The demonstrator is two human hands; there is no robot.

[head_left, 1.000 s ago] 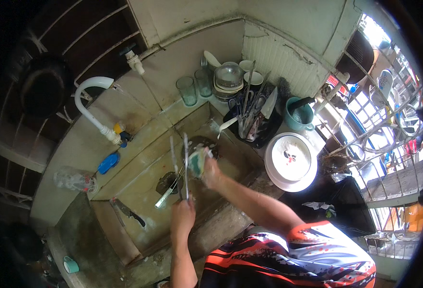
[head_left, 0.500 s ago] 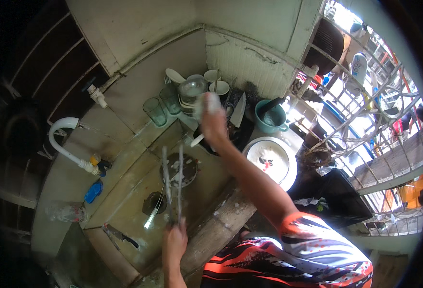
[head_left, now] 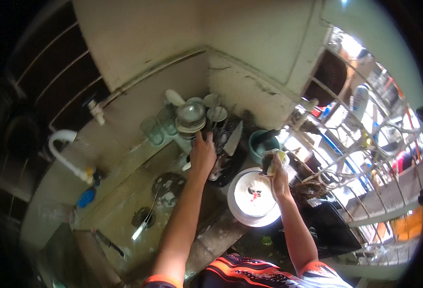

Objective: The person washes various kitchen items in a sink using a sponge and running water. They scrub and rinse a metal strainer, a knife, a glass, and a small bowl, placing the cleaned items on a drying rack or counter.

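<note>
My left hand (head_left: 203,156) reaches to the sink's back corner, fingers closed beside a stack of glass and white bowls (head_left: 190,115). Whatever its fingers grip is hidden. Just behind are white mugs (head_left: 217,114) with utensils standing among them. To its right a broad knife (head_left: 233,138) leans over a dark, soapy pan or tray (head_left: 228,174). A soapy sponge (head_left: 270,164), dark with a yellow-green edge, is gripped in my right hand (head_left: 279,180). That hand is between a teal mug (head_left: 257,147) and stacked white plates (head_left: 242,206) with food scraps on top.
Two clear glasses (head_left: 151,132) stand left of the bowls. In the sink basin (head_left: 173,218) lie a round dark lid or pan (head_left: 168,185), a shiny long-handled utensil (head_left: 138,230) and a dark-handled knife (head_left: 110,244). A white curved faucet (head_left: 58,144) rises at left; a metal grille (head_left: 365,144) borders the right.
My left hand has moved from the basin, where it held two long metal prongs, up to the bowls; the prongs no longer show clearly. My right hand has swung rightward from the bowls with the sponge.
</note>
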